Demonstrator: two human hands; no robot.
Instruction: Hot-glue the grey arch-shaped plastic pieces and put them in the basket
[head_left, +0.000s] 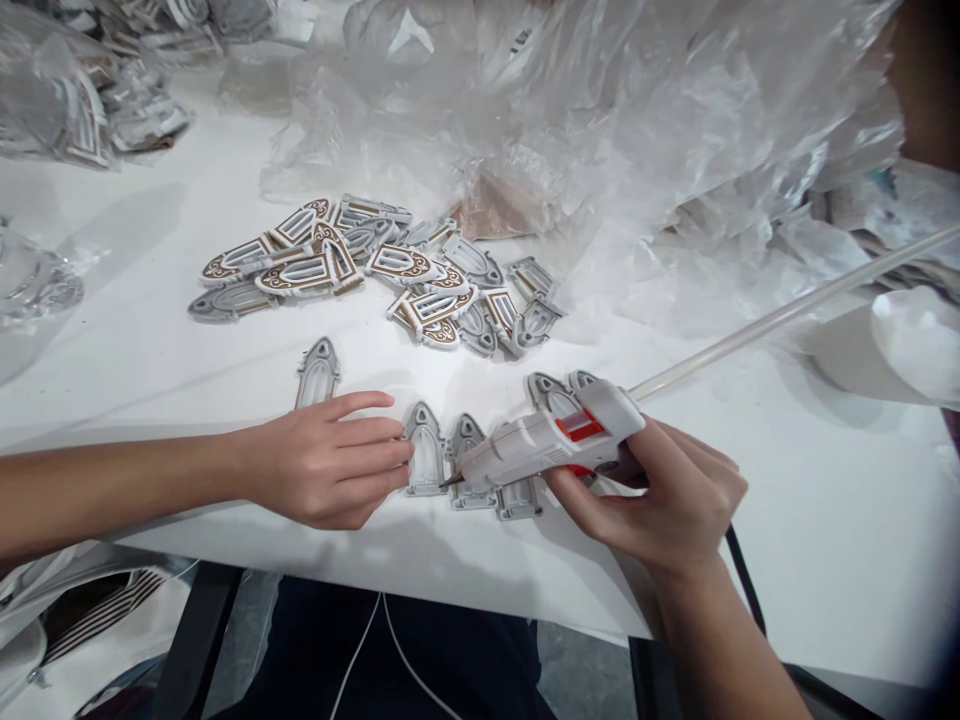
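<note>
My right hand (pixel 667 490) is wrapped round the handle of a white and red glue gun (pixel 525 447), which has a long clear glue stick (pixel 787 315) out of its back. Its dark nozzle points left, at the lower corner between a grey arched window-shaped piece (pixel 425 455) and another arched piece (pixel 466 432). My left hand (pixel 337 460) lies over the table, fingers stretched out, the tips at the left edge of the first piece. More arched pieces lie partly hidden under the gun. A single arched piece (pixel 319 370) lies behind my left hand.
A pile of white and brown arched pieces (pixel 300 270) lies further back. Crumpled clear plastic bags (pixel 600 130) cover the far side. More bagged pieces (pixel 82 110) are at the far left. A white cup (pixel 855 345) lies at the right, and a black cord (pixel 744 575) runs near my right wrist.
</note>
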